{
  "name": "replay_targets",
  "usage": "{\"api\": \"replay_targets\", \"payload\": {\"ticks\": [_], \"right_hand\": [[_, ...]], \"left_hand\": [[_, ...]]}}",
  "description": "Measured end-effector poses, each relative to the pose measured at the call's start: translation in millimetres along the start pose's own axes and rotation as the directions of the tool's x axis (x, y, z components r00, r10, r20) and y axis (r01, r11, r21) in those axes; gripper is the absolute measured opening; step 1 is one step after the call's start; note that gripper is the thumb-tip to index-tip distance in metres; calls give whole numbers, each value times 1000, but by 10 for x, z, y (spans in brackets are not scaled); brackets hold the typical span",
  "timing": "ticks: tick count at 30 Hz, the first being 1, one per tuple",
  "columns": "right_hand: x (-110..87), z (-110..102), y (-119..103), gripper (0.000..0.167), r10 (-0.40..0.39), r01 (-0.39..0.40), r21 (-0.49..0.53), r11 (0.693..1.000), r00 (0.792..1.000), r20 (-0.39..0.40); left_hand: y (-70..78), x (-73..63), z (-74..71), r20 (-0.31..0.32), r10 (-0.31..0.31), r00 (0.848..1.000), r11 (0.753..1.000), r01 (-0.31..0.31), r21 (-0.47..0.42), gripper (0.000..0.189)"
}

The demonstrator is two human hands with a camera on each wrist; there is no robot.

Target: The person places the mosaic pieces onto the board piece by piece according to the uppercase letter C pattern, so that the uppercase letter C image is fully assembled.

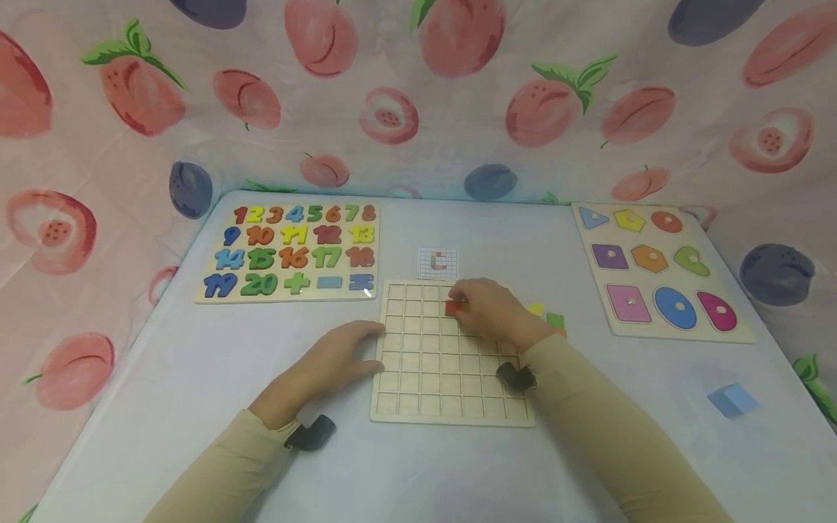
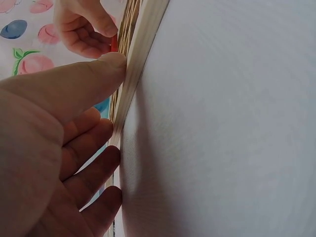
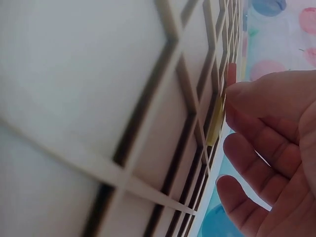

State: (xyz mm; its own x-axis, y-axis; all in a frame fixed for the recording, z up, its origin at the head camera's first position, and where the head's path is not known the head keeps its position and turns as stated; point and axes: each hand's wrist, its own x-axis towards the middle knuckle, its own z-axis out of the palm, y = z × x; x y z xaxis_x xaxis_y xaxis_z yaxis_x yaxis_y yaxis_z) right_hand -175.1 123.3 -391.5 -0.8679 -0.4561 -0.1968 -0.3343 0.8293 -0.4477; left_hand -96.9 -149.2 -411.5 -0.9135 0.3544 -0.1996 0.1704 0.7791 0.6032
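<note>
Head view: A pale wooden grid board (image 1: 429, 362) lies on a white table (image 1: 418, 472). At its left edge, the left hand (image 1: 333, 363) rests with thumb and forefinger apart, holding nothing. Over its far part, right of the middle, the right hand (image 1: 489, 311) pinches a small red block (image 1: 453, 309) between thumb and fingers; a sliver of a yellowish block (image 1: 466, 307) shows beside it. Just beyond the board's far edge lies a small card (image 1: 438, 263) printed with a grid and a coloured C-shaped figure. Just right of the board, partly behind the right forearm, are a yellow piece (image 1: 535, 310) and a green piece (image 1: 555, 319). Left of the board and farther back is a number puzzle (image 1: 294, 298); well to its right are a shape puzzle (image 1: 700, 333) with knobbed pieces and, nearer the viewer, a blue block (image 1: 734, 401). Behind the board hangs a peach-patterned cloth (image 1: 445, 163).

Left wrist view: The left thumb touches the board's edge, the other fingers loosely spread and slightly bent alongside it. Past the thumb, the right hand holds the red block at the board's surface.

Right wrist view: Thumb and forefinger close on the red block at the board, the remaining fingers loosely curled. The yellowish block sits just beside it in the board's grid. Whether the red block is fully seated in a cell, I cannot tell.
</note>
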Motion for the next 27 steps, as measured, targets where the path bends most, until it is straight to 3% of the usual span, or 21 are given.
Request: {"api": "replay_targets", "payload": {"ticks": [27], "right_hand": [[54, 3, -70, 33, -30, 31, -46, 998, 999, 11]], "left_hand": [[-15, -11, -3, 4, -3, 1000, 1000, 3, -11, 62]]}}
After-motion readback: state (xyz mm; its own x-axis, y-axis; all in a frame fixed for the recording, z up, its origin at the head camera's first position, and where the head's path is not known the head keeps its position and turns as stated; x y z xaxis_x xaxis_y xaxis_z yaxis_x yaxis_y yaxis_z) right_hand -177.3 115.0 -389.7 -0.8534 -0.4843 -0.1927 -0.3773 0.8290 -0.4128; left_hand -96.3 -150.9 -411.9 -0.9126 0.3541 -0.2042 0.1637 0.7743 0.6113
